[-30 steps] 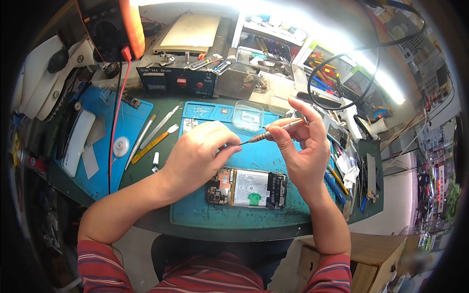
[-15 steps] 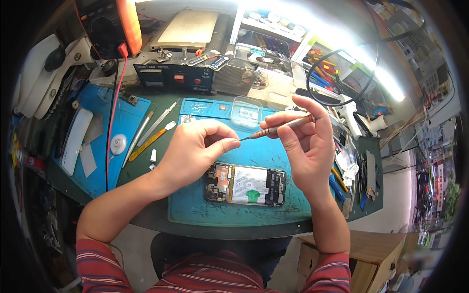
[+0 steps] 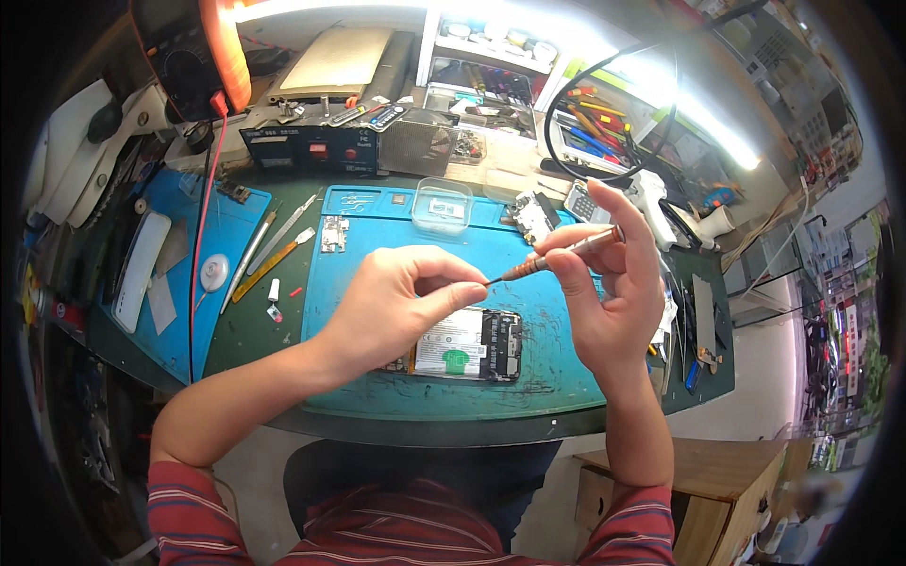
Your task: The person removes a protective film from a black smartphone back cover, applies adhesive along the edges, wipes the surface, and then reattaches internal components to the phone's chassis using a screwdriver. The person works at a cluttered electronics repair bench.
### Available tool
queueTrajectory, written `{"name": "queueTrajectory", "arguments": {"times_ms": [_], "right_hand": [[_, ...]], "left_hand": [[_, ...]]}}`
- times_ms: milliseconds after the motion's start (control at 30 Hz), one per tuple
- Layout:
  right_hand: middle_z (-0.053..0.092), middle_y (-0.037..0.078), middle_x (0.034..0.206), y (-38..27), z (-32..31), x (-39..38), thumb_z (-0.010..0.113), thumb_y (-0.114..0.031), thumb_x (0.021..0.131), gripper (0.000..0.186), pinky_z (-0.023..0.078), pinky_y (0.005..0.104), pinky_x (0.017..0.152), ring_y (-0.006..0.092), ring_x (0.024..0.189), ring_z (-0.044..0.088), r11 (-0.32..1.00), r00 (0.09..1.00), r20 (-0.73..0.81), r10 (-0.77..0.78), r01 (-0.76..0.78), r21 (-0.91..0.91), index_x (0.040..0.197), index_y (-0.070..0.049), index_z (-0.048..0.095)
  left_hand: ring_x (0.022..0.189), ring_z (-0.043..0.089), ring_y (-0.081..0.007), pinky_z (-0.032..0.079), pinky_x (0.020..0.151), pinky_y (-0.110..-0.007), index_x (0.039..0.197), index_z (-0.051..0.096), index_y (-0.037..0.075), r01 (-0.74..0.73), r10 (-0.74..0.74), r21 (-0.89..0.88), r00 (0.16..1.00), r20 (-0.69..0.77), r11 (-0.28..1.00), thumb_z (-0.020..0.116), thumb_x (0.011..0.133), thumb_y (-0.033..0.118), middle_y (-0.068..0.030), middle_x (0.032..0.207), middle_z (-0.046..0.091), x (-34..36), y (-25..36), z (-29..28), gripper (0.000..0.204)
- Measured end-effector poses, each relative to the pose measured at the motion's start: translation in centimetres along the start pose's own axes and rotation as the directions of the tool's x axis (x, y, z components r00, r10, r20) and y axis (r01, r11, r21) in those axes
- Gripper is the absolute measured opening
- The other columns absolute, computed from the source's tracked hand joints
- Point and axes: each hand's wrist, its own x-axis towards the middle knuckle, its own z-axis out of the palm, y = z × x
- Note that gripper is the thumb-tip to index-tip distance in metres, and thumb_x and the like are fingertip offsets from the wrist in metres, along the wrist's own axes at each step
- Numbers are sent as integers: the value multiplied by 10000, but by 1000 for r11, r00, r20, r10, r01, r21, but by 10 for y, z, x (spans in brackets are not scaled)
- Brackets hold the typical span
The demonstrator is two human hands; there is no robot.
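In my right hand (image 3: 618,292) is a slim brown-and-silver screwdriver (image 3: 566,253), held between thumb and fingers and angled down to the left. My left hand (image 3: 401,297) is closed in a pinch at the screwdriver's tip; anything small between those fingertips is hidden. Below the hands an opened phone (image 3: 500,344) lies on the blue work mat (image 3: 406,401), its white battery with a green mark showing. My left hand and wrist cover the phone's left part. A small circuit board (image 3: 333,234) lies at the mat's upper left, and a clear plastic box (image 3: 442,206) sits along its far side.
Left of the mat lie an orange-handled blade tool (image 3: 274,263), a small white cap (image 3: 274,289) and a second blue mat (image 3: 226,226). A blue-black powered device (image 3: 311,149) stands behind, beside an orange-edged multimeter (image 3: 189,61). A black cable (image 3: 549,132) loops at the back right.
The view has shifted, so the bench appears further left. Both hands have moved right over the mat, with the screwdriver still held and its tip still at my left fingertips.
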Motion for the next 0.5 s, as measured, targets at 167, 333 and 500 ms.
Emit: {"name": "queueTrajectory", "arguments": {"times_ms": [167,333,500], "right_hand": [[739,95,865,11,-14,-13,725,-60,981,490,594,298,750,171,809,751,990,997,60,-45,53,-130,1435,9,553],[717,92,852,15,-15,-19,726,-43,954,465,563,324,687,220,739,719,985,989,139,-57,78,-153,1401,-19,602],[704,91,837,20,-10,-18,718,-19,935,484,555,346,666,250,725,701,977,980,178,-93,124,-175,1405,-35,602]], "left_hand": [[995,655,-267,533,865,-368,1232,742,41,-392,378,376,919,114,840,655,940,-27,-107,1044,701,1,-16,21,312],[1040,590,-316,492,935,-420,1278,690,32,-452,401,423,892,209,786,606,892,-89,-122,1108,649,2,-25,31,413],[1039,585,-327,488,930,-432,1261,680,16,-420,364,441,908,209,793,597,885,-99,-125,1113,642,1,-27,31,401]]}}
